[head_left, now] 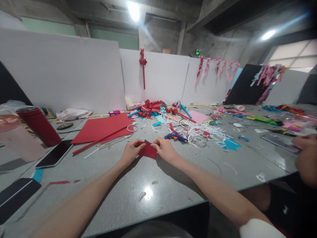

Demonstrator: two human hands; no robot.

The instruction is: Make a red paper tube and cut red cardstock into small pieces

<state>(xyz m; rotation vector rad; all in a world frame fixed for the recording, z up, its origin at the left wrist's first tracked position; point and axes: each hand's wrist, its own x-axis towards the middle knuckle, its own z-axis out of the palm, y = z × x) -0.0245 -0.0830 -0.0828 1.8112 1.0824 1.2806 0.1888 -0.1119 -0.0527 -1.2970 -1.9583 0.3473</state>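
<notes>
A small red piece of paper or thin foam [148,151] is held between my two hands, just above the grey table. My left hand [132,151] pinches its left edge with thumb and fingers. On the other side, my right hand [165,150] grips the upper right corner. Which material the piece is made of, I cannot tell. Right behind my right hand lies a blue glue gun [176,137]. Further left is a large red sheet [99,127] with a thin red stick [99,141] lying across it. A roll of clear tape [132,128] rests at the sheet's edge.
White paper strips [201,132] and a heap of red ribbon pieces [153,107] spread across the back. At left stand a red flask [39,127] and a pink bottle [22,140], near a phone [54,154]. Another person's hand [307,158] is at the right, beside another phone [279,143].
</notes>
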